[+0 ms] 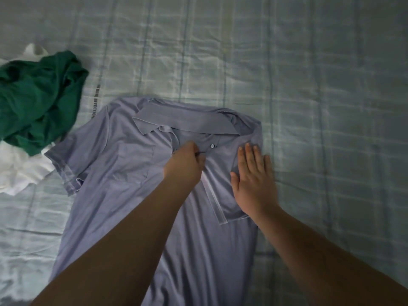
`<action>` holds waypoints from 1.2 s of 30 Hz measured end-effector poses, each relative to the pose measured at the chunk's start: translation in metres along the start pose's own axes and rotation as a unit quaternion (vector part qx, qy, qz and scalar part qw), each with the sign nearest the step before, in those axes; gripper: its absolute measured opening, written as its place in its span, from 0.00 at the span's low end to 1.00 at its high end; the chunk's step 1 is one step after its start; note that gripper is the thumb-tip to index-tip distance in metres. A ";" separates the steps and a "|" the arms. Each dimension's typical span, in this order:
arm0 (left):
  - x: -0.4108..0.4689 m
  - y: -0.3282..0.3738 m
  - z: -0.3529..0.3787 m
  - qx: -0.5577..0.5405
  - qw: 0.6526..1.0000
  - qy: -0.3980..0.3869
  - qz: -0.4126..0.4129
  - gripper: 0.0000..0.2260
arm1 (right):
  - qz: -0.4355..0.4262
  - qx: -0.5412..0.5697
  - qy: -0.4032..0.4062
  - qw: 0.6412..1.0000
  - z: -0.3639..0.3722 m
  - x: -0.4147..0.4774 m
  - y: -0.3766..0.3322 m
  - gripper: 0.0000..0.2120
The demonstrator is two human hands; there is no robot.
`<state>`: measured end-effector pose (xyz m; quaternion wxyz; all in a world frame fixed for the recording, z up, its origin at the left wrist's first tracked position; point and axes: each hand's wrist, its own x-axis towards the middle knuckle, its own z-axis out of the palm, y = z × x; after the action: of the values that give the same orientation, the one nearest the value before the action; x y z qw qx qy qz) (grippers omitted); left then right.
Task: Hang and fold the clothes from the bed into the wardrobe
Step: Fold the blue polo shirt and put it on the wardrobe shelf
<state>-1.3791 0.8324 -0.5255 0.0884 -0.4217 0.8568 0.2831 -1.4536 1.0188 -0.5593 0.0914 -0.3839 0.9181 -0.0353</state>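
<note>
A lavender-blue polo shirt lies front up on the bed, collar toward the far side. Its right sleeve is folded in over the chest; the left sleeve is spread out flat. My left hand has its fingers curled and pinches the fabric of the placket just below the collar, beside a small button. My right hand lies flat with straight fingers on the folded-in right side of the shirt, pressing it down.
A crumpled green garment lies at the left on top of white clothes. The bed sheet is pale blue-green with a checked pattern and stretches to the right and far side.
</note>
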 end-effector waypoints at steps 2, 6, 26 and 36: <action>-0.006 -0.002 -0.006 -0.023 1.000 0.008 -0.002 0.09 | 0.004 0.006 0.021 1.000 -0.006 -0.002 -0.004 0.31; -0.026 -0.014 -0.016 -0.034 0.999 0.029 0.007 0.09 | -0.033 0.037 0.051 0.997 -0.016 -0.022 -0.022 0.30; -0.023 -0.263 -0.161 -0.058 0.998 0.024 -0.027 0.04 | -0.012 -0.009 -0.005 1.000 -0.011 0.007 -0.218 0.27; 0.029 -0.349 -0.207 -0.183 0.975 0.056 -0.113 0.21 | -0.118 0.133 -0.017 0.984 -0.001 0.070 -0.432 0.10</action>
<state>-1.1095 0.5278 -0.5102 -0.0070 -0.5396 0.7410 0.3995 -1.2004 0.6659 -0.5098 0.1523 -0.4743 0.8519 -0.1616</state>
